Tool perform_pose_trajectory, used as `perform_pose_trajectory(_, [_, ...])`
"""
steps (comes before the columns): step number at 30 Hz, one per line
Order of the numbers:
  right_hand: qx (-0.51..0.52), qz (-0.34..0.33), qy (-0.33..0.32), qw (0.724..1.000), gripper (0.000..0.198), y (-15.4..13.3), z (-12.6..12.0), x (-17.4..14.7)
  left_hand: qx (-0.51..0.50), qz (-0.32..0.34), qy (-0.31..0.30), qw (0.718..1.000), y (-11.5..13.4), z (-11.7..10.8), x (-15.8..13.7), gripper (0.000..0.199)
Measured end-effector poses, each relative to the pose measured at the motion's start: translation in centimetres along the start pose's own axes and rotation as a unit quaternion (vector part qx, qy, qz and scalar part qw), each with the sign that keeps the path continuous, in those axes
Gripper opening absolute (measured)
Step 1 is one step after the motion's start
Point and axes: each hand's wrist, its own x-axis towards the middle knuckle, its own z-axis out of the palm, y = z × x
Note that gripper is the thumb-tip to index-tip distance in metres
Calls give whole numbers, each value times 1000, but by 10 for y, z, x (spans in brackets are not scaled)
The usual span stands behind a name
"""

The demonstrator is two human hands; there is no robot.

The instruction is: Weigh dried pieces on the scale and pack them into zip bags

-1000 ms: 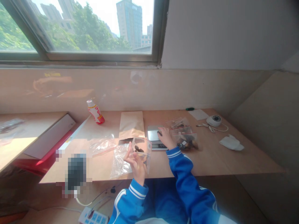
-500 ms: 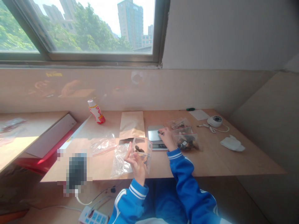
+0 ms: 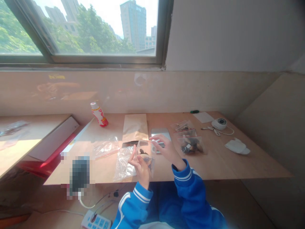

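Observation:
My left hand (image 3: 140,168) is closed on a clear zip bag (image 3: 152,156), held upright above the table with its mouth upward. Several dark brown pieces (image 3: 143,152) show inside it. At the bag's top right edge is my right hand (image 3: 164,148), its fingers stretched out and a little apart; whether they touch the rim I cannot tell, and no piece shows in them. Behind that hand lies a flat kitchen scale (image 3: 159,131), its front partly covered. An unfilled clear bag (image 3: 124,168) lies under and left of my left hand.
Filled zip bags (image 3: 192,146) lie right of the scale. A brown paper bag (image 3: 135,125) and another clear bag (image 3: 106,148) are on the left, with a bottle (image 3: 99,115) behind. Farther right are a white camera (image 3: 219,124) and crumpled white tissue (image 3: 237,147). A power strip (image 3: 95,220) sits below the table.
My right hand has moved left from over the scale to the zip bag's mouth. The dark piece it pinched no longer shows in its fingers. My left hand stays on the bag.

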Motion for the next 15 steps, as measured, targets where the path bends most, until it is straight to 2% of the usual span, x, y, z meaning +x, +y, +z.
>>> perform_pose_trajectory(3, [-12, 92, 51, 994, 32, 18, 7, -19, 8, 3, 8, 1000, 0, 1, 2, 36])
perform_pose_trajectory(6, [25, 156, 18, 987, 49, 28, 18, -39, 8, 8, 17, 1000, 1, 2, 2, 36])
perform_pose_trajectory(8, [50, 160, -5, 986, 56, 27, 23, -47, 4, 4, 20, 1000, 1, 4, 0, 37])
perform_pose_trajectory(13, [65, 123, -2, 990, 73, 20, 28, -51, 31, -28, 10, 999, 0, 4, -7, 42])
perform_pose_trajectory(15, [94, 128, -2, 987, 68, 22, 30, -50, 18, -33, -17, 999, -1, 4, -9, 43])
